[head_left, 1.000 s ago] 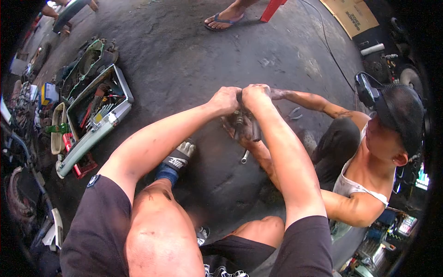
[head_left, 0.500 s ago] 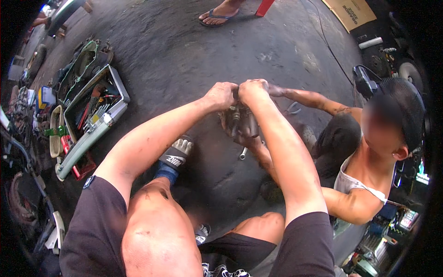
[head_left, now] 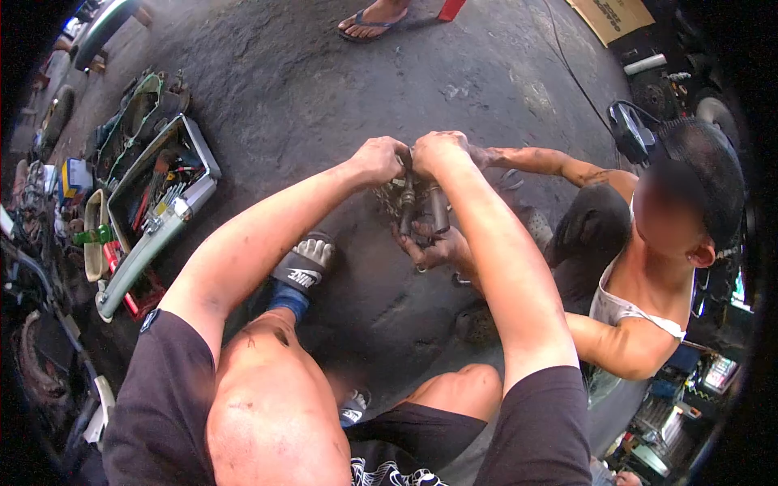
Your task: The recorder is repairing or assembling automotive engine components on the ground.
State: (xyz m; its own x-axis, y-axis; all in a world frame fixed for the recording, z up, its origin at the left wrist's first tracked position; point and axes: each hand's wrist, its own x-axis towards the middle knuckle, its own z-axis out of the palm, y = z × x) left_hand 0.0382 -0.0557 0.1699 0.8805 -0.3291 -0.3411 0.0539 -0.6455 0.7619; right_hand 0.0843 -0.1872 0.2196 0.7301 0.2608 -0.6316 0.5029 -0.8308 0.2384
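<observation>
Ahead of me hangs a dark, greasy metal part (head_left: 408, 199) with tube-like pieces, perhaps a vehicle component; its exact kind I cannot make out. My left hand (head_left: 379, 160) is closed at its upper left side. Close beside it, my right hand (head_left: 440, 154) is closed over the top of the same part, knuckles up. A co-worker's hand (head_left: 438, 249) supports the part from below. The co-worker's other hand (head_left: 483, 157) reaches in next to my right hand, its fingers partly hidden. My own fingertips are hidden behind my knuckles.
An open toolbox (head_left: 212, 166) with several hand tools stands at the left, a green-edged cover (head_left: 142, 113) beyond it. The co-worker (head_left: 640, 300) crouches close at my right. A sandaled foot (head_left: 371, 23) and a cardboard sheet (head_left: 612, 20) are at the far side.
My left hand has shifted slightly left, showing more of the metal part between my hands. The co-worker's lower hand has moved a little down. The whole view has shifted slightly.
</observation>
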